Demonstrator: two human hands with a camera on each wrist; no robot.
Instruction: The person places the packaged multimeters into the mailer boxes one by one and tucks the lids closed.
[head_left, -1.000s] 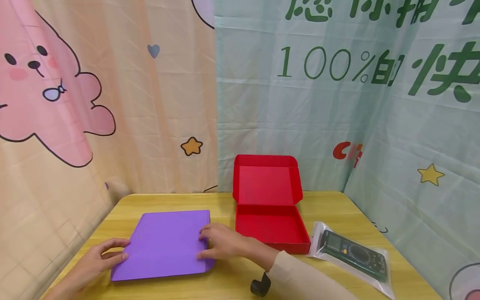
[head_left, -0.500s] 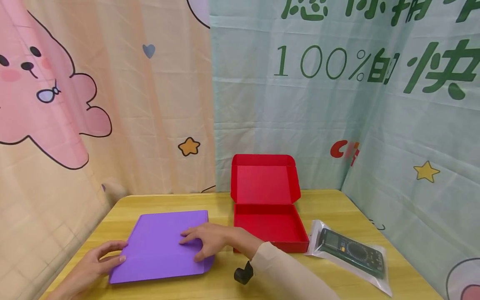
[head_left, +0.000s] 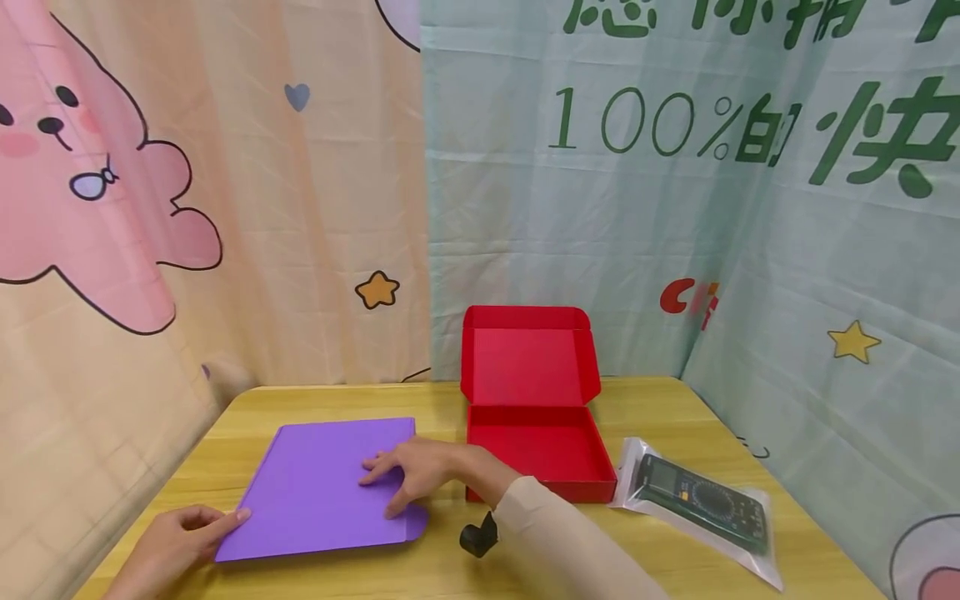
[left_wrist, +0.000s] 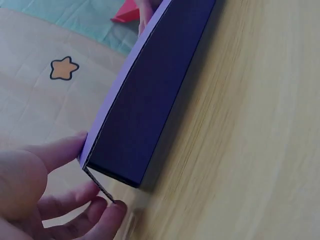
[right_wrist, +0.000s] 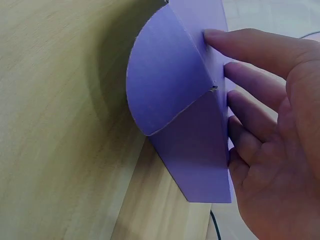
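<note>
Printed curtains (head_left: 337, 208), peach at left and pale green at right, hang behind a wood-grain bench (head_left: 435, 408). At lower left, the person's left hand (head_left: 176, 542) pinches the left edge of a purple box (head_left: 315, 475), which lies left of centre in the lower half. Holding nothing, the right hand (head_left: 420, 471) reaches in from lower right, extended fingers resting on the box's right side. Right of centre, a red box (head_left: 536, 446) stands open. At lower right lies a multimeter (head_left: 705, 504) in a clear bag (head_left: 630, 475).

"100%的快" (head_left: 753, 137) on the pale green curtain (head_left: 585, 221), upper line (head_left: 740, 18) cropped
</note>
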